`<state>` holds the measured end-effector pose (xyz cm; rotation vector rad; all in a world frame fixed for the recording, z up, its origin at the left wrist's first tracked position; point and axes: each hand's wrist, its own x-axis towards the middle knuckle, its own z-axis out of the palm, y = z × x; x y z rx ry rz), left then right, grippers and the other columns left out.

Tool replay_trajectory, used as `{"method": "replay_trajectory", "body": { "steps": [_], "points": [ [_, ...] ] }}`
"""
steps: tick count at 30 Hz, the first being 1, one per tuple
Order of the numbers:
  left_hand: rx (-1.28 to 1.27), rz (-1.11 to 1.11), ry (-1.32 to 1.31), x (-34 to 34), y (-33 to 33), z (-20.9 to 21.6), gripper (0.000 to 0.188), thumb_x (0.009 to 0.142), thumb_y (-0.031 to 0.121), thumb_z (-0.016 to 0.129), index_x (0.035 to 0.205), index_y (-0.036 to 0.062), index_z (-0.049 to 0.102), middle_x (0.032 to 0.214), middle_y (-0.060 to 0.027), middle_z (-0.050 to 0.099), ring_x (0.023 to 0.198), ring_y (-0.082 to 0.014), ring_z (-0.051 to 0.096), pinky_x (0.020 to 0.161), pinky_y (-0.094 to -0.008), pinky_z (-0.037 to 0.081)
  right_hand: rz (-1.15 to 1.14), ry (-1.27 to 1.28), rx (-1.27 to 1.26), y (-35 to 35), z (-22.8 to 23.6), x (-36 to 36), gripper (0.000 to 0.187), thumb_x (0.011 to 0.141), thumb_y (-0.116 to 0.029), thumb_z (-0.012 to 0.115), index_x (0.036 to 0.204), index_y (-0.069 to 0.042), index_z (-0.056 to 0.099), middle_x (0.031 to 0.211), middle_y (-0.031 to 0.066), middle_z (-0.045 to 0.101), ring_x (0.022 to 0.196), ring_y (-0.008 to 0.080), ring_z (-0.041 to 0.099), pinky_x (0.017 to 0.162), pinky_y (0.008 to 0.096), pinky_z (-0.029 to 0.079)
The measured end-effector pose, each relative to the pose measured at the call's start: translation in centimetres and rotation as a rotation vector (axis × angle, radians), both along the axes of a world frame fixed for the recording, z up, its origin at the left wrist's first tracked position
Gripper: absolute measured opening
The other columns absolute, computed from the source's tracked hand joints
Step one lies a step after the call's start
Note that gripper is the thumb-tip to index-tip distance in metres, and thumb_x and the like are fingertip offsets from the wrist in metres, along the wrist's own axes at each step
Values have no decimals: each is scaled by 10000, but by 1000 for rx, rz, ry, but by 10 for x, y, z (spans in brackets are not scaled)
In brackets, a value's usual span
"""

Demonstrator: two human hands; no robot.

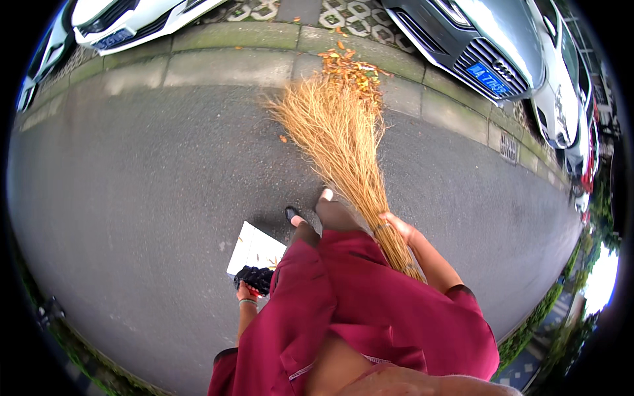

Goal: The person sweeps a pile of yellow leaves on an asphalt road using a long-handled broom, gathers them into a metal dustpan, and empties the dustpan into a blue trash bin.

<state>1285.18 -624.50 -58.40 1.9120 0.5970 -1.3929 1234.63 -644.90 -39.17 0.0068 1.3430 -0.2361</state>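
My right hand is closed round the bound stalks of a long straw broom. Its spread bristles reach forward to the kerb, touching a pile of orange-brown fallen leaves. At lower left my left hand is closed at a black bunched, shiny thing, perhaps a bag or cloth, with a bit of red by the fingers. Just beyond it is a white, flat-sided dustpan-like container with a few leaf-like bits on it. My sleeve and leg hide part of how the left hand grips.
Grey asphalt runs up to a stone kerb. Parked behind it are a white car at left and a grey car at right. A drain grate lies along the kerb. My shoes are near the broom.
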Motion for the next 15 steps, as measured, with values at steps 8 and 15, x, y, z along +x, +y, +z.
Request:
{"method": "replay_trajectory", "body": {
  "steps": [8, 15],
  "points": [
    [-142, -425, -153, 17, -192, -1, 279, 833, 271, 527, 651, 72, 453, 482, -19, 418, 363, -145, 417, 320, -278, 367, -303, -134, -26, -53, 32, 5, 511, 697, -419, 581, 1012, -21, 523, 768, 132, 597, 606, 211, 583, 558, 321, 500],
    [-247, -757, -333, -18, -393, 84, 302, 832, 318, 533, 661, 80, 460, 499, -3, 435, 367, -108, 409, 325, -240, 342, -262, -207, -354, -313, -49, -6, 460, 716, -441, 596, 974, -66, 528, 706, 83, 582, 573, 185, 575, 502, 292, 490]
  ]
}}
